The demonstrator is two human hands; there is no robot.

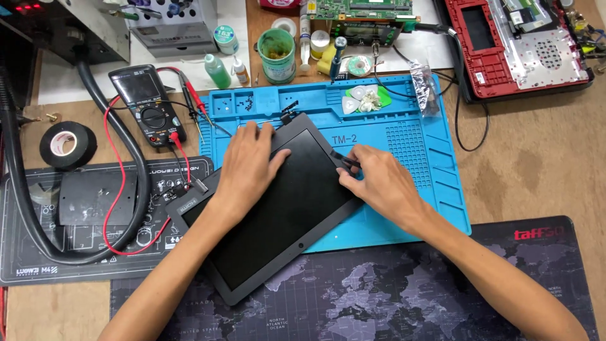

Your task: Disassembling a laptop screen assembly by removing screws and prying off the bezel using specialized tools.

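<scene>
A black laptop screen panel [284, 215] lies tilted across the blue work mat [429, 164] and the black mats in front of it. My left hand [249, 167] rests flat on the panel's upper left part, fingers spread toward the top edge. My right hand [379, 183] sits at the panel's right edge. Its fingers pinch a small dark tool [346, 161] against the bezel. A hinge bracket [289, 113] sticks out at the panel's top corner.
A multimeter [148, 104] with red and black leads lies at the left, beside a roll of black tape [67, 145]. A thick black hose [120, 151] curves over the left mat. A green cup [276, 55], small bottles, a circuit board [363, 12] and a red laptop shell [517, 44] stand behind.
</scene>
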